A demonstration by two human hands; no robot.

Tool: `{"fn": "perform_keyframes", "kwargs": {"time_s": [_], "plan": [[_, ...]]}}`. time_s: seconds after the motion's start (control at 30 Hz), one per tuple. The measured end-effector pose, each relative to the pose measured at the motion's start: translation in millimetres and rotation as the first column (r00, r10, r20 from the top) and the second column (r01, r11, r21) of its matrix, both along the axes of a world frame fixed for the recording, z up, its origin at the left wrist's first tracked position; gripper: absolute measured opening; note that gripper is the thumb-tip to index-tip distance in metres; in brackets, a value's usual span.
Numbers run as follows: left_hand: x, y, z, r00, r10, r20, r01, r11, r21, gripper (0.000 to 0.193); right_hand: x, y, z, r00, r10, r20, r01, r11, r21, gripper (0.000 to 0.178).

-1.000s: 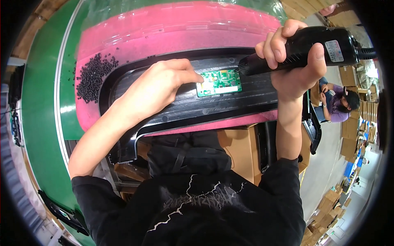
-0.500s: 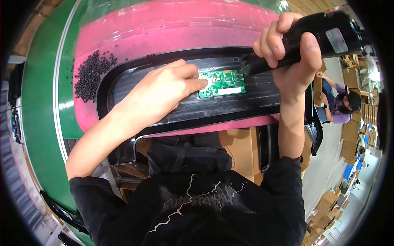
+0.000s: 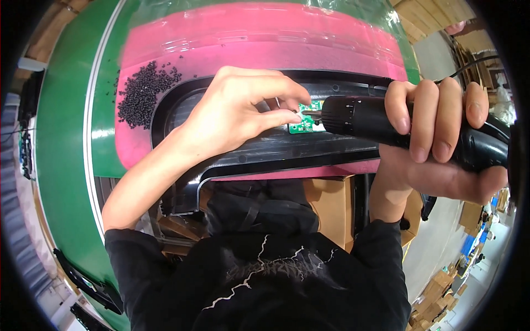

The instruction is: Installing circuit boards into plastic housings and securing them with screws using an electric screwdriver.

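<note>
A black electric screwdriver point(image 3: 353, 116) lies in my right hand point(image 3: 441, 127), its fingers wrapped round the body and its bit pointing left. My left hand point(image 3: 243, 107) reaches in from the left, thumb and fingertips pinched at the bit's tip; what they hold there is too small to make out. Beneath both is a green circuit board point(image 3: 298, 128), partly covered by my fingers and the screwdriver's nose. The board sits inside a long black plastic housing point(image 3: 248, 151) with raised rims.
A heap of small black screws point(image 3: 138, 99) lies left of the housing on a pink mat point(image 3: 132, 149). Clear plastic film point(image 3: 265, 27) covers the mat's far part. Green table surface point(image 3: 66, 138) stretches left. A cardboard box point(image 3: 328, 204) stands below the table's near edge.
The screwdriver has swung lower and more level, its bit now meeting my left fingertips. My left hand has lifted off the board's left end into a pinch, and the view has shifted somewhat.
</note>
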State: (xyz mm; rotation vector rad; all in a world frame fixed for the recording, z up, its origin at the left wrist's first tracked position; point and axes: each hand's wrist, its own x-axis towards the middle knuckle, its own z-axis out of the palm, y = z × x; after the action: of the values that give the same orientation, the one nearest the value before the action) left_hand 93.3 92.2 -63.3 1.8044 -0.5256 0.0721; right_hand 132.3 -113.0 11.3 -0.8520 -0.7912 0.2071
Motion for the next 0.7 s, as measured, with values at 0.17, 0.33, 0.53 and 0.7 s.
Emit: {"fn": "perform_keyframes", "kwargs": {"time_s": [0.17, 0.33, 0.53, 0.7], "plan": [[-4, 5, 0, 0.998, -0.022, 0.06, 0.026, 0.998, -0.061, 0.02, -8, 12, 2, 1.0, -0.005, 0.016, 0.006, 1.0, -0.031, 0.054], [-5, 14, -4, 0.993, -0.009, 0.115, 0.012, 0.999, -0.031, 0.02, -6, 23, 0, 0.999, 0.022, 0.038, -0.019, 0.997, -0.071, 0.055], [-2, 14, -2, 0.994, -0.046, 0.104, 0.047, 0.999, -0.014, 0.022, 3, 23, 0, 0.984, 0.141, 0.105, -0.125, 0.982, -0.143, 0.058], [-2, 22, -4, 0.987, 0.072, 0.143, -0.084, 0.994, 0.075, 0.026, 10, 34, -19, 0.99, 0.085, 0.115, -0.064, 0.982, -0.179, 0.061]]}}
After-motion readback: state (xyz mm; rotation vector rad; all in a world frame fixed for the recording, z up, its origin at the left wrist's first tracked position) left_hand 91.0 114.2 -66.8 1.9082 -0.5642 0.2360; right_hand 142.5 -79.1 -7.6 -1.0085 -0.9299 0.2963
